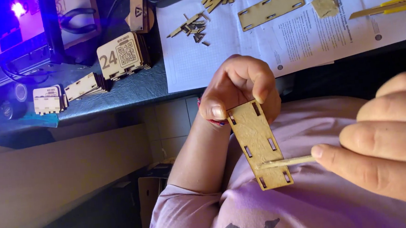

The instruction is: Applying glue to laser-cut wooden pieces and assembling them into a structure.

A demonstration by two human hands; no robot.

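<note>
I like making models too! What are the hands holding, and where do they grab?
Left hand pinches flat slotted wooden panel at its top end. Right hand holds thin wooden stick by one end.

left hand (pixel 239 89) raised, fingers pinched, right hand (pixel 388 143) close, fingers curled

Head view, close, tilted downward

The slotted plywood panel (pixel 259 144) is pale tan with a faint swirled grain, and the thin wooden stick (pixel 286 161) is lighter tan. The shirt (pixel 316 201) is pale lilac with grey print. The tabletop (pixel 128 88) is dark grey under white printed paper sheets (pixel 303 33). The utility knife (pixel 390 5) is yellow. A red wristband (pixel 215 121) shows.
</note>
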